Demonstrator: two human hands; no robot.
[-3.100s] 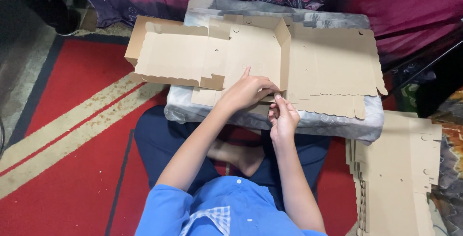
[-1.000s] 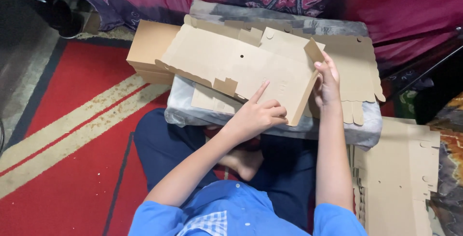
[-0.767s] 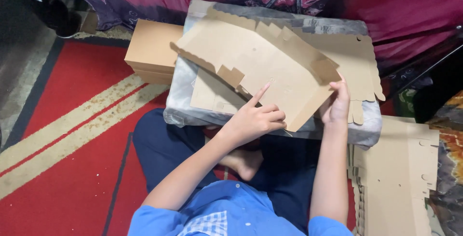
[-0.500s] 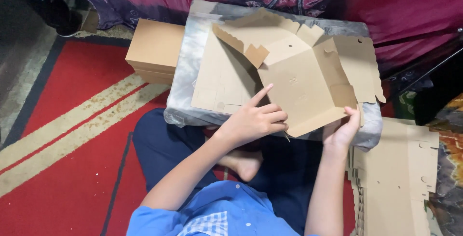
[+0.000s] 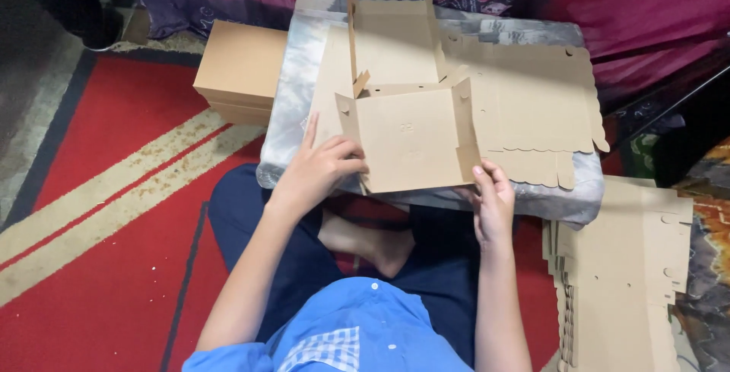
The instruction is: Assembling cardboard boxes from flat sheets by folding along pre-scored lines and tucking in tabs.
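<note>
since half a second ago the cardboard box blank has swung round and come down: its square panel now lies flat and level on the worktop, where before it was tipped up at an angle, and the right hand has slid from under the panel's right corner to its near right edge.

nearest, the person sits cross-legged on the red carpet in a blue shirt, a bare foot showing between the knees. to the right on the floor lies a stack of flat cardboard blanks.

the left hand rests on the near left corner of the square panel, fingers curled over its edge and the forefinger stretched out along the left side flap; its grip is loose, pressing the card rather than closed round it. the right hand pinches the near end of the upright right side flap between thumb and fingers, a narrow grip holding the card.

beyond the panel, short flaps stand up, and a taller back panel rises at the far side. under and to the right of it, another flat blank with a scalloped near edge lies on the grey-covered worktop.

far left, just beside the worktop, sits a closed brown cardboard box. a magenta patterned cloth hangs along the far side.
</note>
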